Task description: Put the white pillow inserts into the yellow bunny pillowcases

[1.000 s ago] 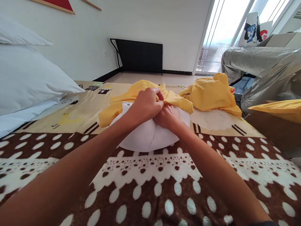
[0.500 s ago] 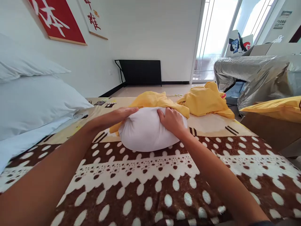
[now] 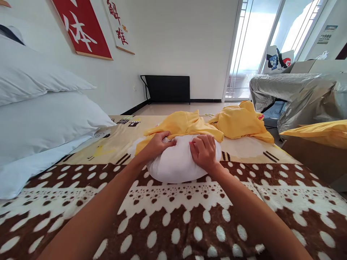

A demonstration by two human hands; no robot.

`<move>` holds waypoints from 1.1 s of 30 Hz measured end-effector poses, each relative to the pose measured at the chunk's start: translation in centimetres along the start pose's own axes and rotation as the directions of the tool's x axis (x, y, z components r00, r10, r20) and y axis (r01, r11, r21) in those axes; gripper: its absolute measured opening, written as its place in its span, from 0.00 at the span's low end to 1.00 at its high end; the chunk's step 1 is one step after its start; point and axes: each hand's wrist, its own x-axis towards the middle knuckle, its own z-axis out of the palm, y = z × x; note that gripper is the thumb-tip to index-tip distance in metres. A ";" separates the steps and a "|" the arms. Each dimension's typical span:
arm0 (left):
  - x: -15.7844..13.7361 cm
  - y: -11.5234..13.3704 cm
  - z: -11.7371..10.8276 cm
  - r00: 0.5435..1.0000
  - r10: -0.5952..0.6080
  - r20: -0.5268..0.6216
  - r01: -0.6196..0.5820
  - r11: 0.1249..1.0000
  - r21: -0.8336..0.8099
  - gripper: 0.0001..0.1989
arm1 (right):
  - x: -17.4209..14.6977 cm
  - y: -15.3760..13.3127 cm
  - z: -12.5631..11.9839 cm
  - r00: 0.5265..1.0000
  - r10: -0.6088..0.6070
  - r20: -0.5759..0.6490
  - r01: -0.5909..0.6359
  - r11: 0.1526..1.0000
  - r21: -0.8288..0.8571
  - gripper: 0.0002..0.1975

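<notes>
A plump white cushion [image 3: 177, 164] lies on the patterned blanket, with a yellow cloth cover [image 3: 184, 122] bunched along its far side. My left hand [image 3: 158, 145] pinches at the cushion's far left edge, where the yellow fabric meets the white; thumb and fingers are closed on it. On the right part of the cushion rests my right hand [image 3: 204, 152], its fingers curled into the white fabric. Part of the yellow cloth hangs down at the left, beside my left wrist.
Crumpled yellow cloth [image 3: 240, 122] lies farther right on the blanket [image 3: 173, 202]. White pillows [image 3: 51, 122] are stacked at the left. A yellow cushion-like item [image 3: 320, 131] sits on a cardboard box [image 3: 309, 159] at the right. Silver-wrapped furniture [image 3: 292, 85] stands behind.
My left hand has moved right and inward, from lying along the cushion's left side to pinching its far edge. My right hand's fingers have curled. The view has tilted slightly upward.
</notes>
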 end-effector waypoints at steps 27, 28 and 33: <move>1.0 2.6 4.3 0.929 0.322 -0.184 -0.063 0.626 0.777 0.10 | 3.3 2.5 4.8 0.792 0.122 0.598 -0.024 0.985 -0.169 0.18; 1.2 2.5 4.6 0.916 0.369 -0.158 -0.096 0.583 0.807 0.11 | 3.0 3.0 4.5 0.813 0.127 0.568 -0.029 0.983 -0.179 0.18; 0.9 0.8 4.3 0.775 0.586 -0.235 -0.144 0.527 0.838 0.12 | 1.5 4.8 2.7 0.886 0.168 0.431 -0.079 0.973 -0.215 0.18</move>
